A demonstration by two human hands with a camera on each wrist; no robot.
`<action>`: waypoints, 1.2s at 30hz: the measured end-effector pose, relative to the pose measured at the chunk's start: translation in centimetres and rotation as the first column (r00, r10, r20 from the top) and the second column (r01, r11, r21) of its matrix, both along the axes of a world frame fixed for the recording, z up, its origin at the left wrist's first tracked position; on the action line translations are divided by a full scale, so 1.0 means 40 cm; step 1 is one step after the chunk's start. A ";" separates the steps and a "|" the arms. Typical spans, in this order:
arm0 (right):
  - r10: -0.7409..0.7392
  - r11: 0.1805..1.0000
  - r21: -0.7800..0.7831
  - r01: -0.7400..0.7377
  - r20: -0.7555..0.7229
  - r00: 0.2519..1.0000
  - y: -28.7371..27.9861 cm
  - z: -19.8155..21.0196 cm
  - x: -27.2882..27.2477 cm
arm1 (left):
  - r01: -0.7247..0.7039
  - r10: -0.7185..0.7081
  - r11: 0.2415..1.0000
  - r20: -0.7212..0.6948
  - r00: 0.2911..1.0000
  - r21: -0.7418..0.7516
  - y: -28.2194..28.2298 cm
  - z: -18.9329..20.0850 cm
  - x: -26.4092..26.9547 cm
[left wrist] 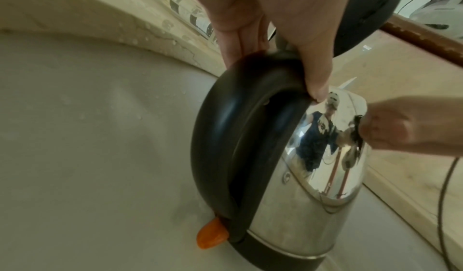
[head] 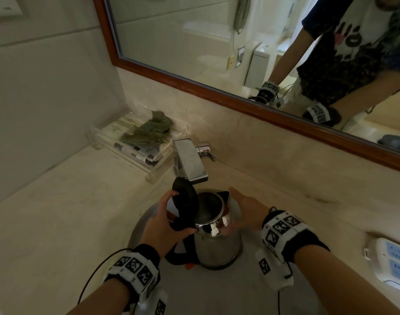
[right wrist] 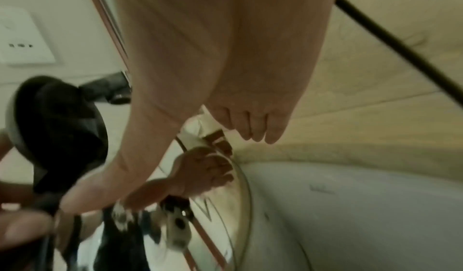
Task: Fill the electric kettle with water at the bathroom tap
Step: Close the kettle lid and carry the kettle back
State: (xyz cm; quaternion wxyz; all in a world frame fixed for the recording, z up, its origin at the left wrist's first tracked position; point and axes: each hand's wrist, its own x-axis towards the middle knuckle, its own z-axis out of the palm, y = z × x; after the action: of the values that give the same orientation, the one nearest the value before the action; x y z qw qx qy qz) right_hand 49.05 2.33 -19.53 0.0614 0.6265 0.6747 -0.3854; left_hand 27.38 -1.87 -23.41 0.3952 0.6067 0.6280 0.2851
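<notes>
A steel electric kettle (head: 217, 242) with a black handle stands upright in the sink basin (head: 217, 292). Its black lid (head: 185, 196) is tipped open, and its mouth sits just in front of the flat chrome tap spout (head: 189, 162). I see no water running. My left hand (head: 162, 223) grips the top of the handle (left wrist: 225, 136) by the lid hinge, thumb on one side and fingers on the other. My right hand (head: 246, 208) lies flat with straight fingers against the kettle's right side by the spout. An orange switch (left wrist: 211, 235) sticks out at the handle's foot.
A clear tray (head: 149, 164) with toiletries and a green cloth sits at the back left of the stone counter. A wood-framed mirror (head: 240, 103) runs along the wall behind the tap. A white power strip (head: 392, 262) lies on the counter at the right.
</notes>
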 end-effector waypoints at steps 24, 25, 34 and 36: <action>-0.023 0.994 0.100 0.041 -0.176 0.984 -0.048 -0.129 0.032 | 0.505 -0.454 0.863 -0.464 0.761 -0.017 0.004 -0.004 0.051; -0.014 0.995 0.095 0.031 -0.173 0.985 -0.052 -0.132 0.041 | 0.523 -0.471 0.852 -0.478 0.741 -0.030 0.005 -0.002 0.060; -0.022 0.999 0.026 0.026 -0.139 0.990 -0.063 -0.187 0.074 | 0.581 -0.573 0.789 -0.579 0.580 -0.199 0.038 -0.016 0.120; -0.010 1.000 0.022 0.014 -0.143 0.990 -0.060 -0.193 0.078 | 0.586 -0.582 0.782 -0.583 0.567 -0.211 0.043 -0.026 0.126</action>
State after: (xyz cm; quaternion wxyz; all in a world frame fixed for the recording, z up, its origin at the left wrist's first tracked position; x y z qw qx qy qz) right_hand 52.18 -0.05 -27.26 0.0031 0.6019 0.6780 -0.4219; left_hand 32.43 -0.13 -24.43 0.2357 0.8391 0.4844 -0.0752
